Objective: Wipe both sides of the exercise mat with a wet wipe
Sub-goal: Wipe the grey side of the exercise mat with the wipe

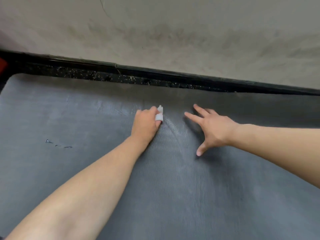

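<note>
A grey textured exercise mat [86,170] lies flat and fills most of the view. My left hand [146,124] is curled round a crumpled white wet wipe [159,115] and presses it on the mat near its far edge. My right hand [210,128] lies just to the right with its fingers spread and straight, flat on the mat. A shiny damp streak shows on the mat between the two hands.
A black speckled floor strip [121,77] runs along the mat's far edge, below a stained beige wall [173,32]. Small dark scuff marks [58,144] show on the mat at left. Something red [2,64] peeks in at the far left.
</note>
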Demonstrator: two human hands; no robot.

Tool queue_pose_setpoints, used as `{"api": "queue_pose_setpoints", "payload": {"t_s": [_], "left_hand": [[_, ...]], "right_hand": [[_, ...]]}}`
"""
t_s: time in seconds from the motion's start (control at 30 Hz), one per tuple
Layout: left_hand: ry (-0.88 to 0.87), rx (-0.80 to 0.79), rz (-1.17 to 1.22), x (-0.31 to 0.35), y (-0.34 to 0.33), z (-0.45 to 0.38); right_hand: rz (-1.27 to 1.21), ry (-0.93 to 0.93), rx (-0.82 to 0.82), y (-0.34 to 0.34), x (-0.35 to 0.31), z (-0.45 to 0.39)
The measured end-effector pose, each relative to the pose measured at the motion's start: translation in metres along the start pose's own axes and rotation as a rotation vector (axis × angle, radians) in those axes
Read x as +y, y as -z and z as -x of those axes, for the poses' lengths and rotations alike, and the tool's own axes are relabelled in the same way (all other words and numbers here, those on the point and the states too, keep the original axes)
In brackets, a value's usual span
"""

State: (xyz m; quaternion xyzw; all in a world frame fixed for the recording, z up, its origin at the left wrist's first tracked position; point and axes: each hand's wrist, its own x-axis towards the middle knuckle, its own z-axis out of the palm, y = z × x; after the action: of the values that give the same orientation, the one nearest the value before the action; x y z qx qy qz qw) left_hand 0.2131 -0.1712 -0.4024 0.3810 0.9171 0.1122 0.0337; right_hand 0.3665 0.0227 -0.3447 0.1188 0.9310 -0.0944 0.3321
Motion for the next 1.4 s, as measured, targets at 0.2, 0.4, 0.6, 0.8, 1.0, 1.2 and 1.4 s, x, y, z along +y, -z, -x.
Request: {"api": "queue_pose_setpoints", "payload": {"t_s": [0.2, 0.4, 0.6, 0.8, 1.0, 1.2, 1.4], "left_hand": [[-0.649, -0.309, 0.151, 0.078, -0.014, 0.066], [-0.29, -0.073, 0.006, 0.017, -0.012, -0.022], [-0.332, -0.14, 0.161, 0.071, -0.023, -0.005], [-0.104, 0.071, -0.126, 0.021, -0.001, -0.102], [-0.427, -0.177, 0.131, 0.074, -0.022, -0.076], [-0.17, -0.029, -0.003, 0.052, -0.018, -0.121], [-0.57, -0.256, 0.095, 0.106, -0.029, -0.064]], "right_hand": [[-0.058, -0.182, -0.107, 0.015, 0.054, -0.009], [-0.044, -0.158, -0.081, 0.008, 0.059, -0.016], [-0.072, -0.161, -0.087, 0.007, 0.061, -0.017], [-0.085, -0.166, -0.105, 0.009, 0.06, -0.017], [-0.087, -0.164, -0.113, 0.009, 0.061, -0.02], [-0.07, -0.164, -0.111, 0.008, 0.063, -0.02], [-0.092, -0.146, -0.084, 0.008, 0.064, -0.013]]}}
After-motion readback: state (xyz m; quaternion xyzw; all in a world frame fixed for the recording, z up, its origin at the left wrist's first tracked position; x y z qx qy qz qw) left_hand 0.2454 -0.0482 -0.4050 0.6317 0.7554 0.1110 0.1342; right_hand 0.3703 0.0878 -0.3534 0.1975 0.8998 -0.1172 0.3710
